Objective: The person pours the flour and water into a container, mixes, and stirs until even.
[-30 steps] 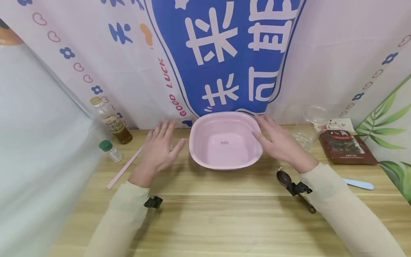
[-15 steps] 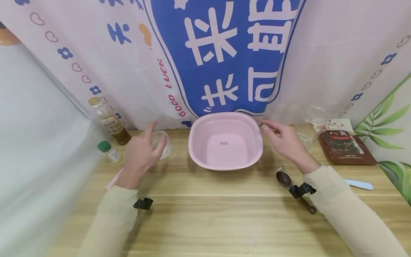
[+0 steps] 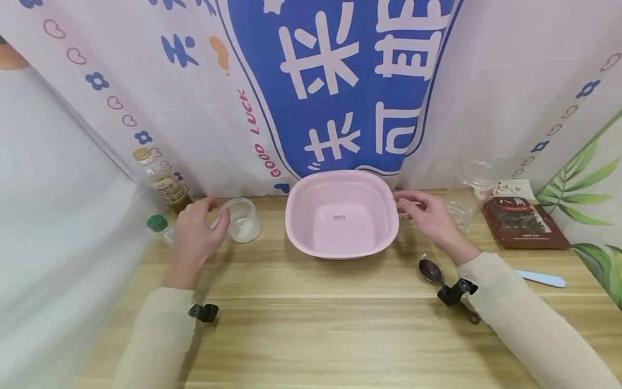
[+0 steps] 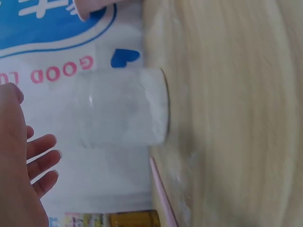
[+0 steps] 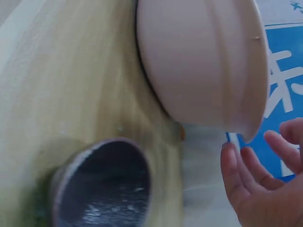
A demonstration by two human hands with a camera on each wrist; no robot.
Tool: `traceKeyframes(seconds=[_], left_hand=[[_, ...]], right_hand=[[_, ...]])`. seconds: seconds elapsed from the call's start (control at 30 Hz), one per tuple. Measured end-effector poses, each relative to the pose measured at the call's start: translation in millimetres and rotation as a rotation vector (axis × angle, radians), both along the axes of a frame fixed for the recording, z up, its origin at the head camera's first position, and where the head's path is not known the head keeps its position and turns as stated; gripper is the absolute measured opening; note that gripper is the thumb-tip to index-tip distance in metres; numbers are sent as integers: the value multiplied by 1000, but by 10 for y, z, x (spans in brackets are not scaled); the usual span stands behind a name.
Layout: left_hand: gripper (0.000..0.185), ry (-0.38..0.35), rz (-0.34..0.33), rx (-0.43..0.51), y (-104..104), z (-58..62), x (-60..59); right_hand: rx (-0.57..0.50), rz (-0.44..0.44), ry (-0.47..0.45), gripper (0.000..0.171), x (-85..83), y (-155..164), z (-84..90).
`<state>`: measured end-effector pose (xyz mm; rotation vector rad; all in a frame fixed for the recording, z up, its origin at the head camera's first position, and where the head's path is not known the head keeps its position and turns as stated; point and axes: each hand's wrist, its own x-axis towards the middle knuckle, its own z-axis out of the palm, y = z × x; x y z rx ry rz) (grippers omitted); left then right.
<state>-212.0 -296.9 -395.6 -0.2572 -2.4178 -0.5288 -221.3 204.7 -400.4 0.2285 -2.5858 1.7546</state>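
— Plastic jar (image 3: 241, 219) of white powder stands on the wooden table (image 3: 311, 324), at about nine o'clock from the pink basin (image 3: 340, 213). Where are the fingers?

— The left hand (image 3: 194, 235) is just at the jar's nine o'clock side. Its thumb reaches toward the rim; whether it touches I cannot tell. In the left wrist view the jar (image 4: 124, 108) sits apart from the fingers (image 4: 41, 147), which are loosely spread and hold nothing.

— And the hand's pose?

— Back of the hand up, wrist low over the table, forearm running back toward six o'clock.

— The other one?

— The right hand (image 3: 427, 216) hovers at the basin's three o'clock rim, fingers relaxed and slightly curled, gripping nothing. The right wrist view shows the fingertips (image 5: 246, 170) just beside the basin (image 5: 203, 66) wall, with a gap. A dark spoon (image 3: 430, 270) lies at five o'clock from the basin.
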Motion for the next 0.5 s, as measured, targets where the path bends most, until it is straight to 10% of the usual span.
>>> traceKeyframes(seconds=[0.27,0.5], left_hand=[[68,-293,-40,76,-162,-124,-91],[98,-587,-122,345,-252,-287,-214]], right_hand=[[-135,5,-78,43,-55,10,-170],[-194,12,-113,45,-83,-8,-203]])
